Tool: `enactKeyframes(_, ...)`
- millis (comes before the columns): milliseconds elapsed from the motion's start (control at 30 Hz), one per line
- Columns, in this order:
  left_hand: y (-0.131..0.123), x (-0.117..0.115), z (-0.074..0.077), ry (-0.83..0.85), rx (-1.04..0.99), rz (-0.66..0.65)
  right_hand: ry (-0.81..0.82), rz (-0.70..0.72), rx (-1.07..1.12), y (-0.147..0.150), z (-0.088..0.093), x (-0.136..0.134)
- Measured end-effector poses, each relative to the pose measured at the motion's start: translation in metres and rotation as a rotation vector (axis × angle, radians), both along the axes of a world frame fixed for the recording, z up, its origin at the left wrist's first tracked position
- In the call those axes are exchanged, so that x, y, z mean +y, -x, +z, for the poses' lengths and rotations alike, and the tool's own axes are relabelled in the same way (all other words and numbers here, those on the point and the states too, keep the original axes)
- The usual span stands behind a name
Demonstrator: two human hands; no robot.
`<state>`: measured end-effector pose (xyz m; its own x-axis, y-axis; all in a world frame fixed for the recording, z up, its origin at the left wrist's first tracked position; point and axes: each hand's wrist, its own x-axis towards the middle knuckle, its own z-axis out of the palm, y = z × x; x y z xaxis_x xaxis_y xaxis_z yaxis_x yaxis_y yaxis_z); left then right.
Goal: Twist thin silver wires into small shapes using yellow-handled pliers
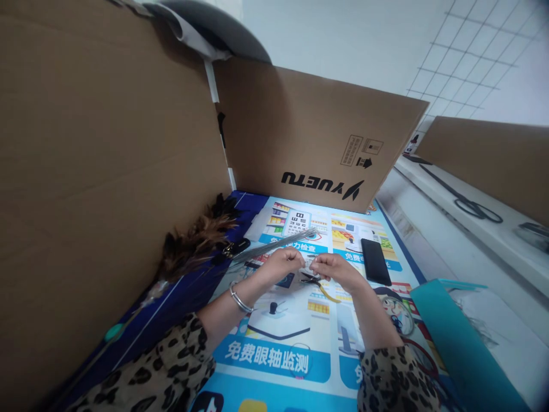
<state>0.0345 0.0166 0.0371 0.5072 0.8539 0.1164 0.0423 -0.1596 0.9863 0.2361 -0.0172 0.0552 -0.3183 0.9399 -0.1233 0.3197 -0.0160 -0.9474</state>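
My left hand [283,266], with a silver bangle [239,297] at the wrist, is pinched closed in the middle of the printed mat [278,320]. My right hand [338,270] faces it a short gap away, thumb and fingers also pressed together. Something thin and shiny shows at the right fingertips, too small to name; what the left fingertips hold is hidden. Just below the hands lie pliers [328,292] with a yellow handle. Behind the left hand a bundle of thin grey wires [274,243] lies slantwise across the mat.
Cardboard walls [317,126] stand at the back and left. Brown feathers [193,240] lie along the left wall, near a small black item [237,247]. At right are a black phone [376,262], a clear round roll [397,315] and a teal box [463,343]. Scissors [476,209] rest on the ledge.
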Motion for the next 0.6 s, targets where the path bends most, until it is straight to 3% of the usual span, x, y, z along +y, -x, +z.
enactKeyframes(100,0.001,0.002,0.000,0.002,0.005,0.000,-0.042,-0.019,-0.087,-0.003,-0.001,0.003)
enactKeyframes(267,0.006,0.006,0.005,0.014,-0.011,0.008,-0.239,-0.031,-0.647,-0.010,-0.006,0.007)
enactKeyframes(467,0.015,0.013,0.014,0.036,-0.040,0.034,-0.264,0.006,-0.879,-0.016,-0.003,0.001)
enactKeyframes(600,0.023,0.015,0.022,0.032,-0.086,0.063,-0.290,0.075,-0.973,-0.003,-0.003,-0.003)
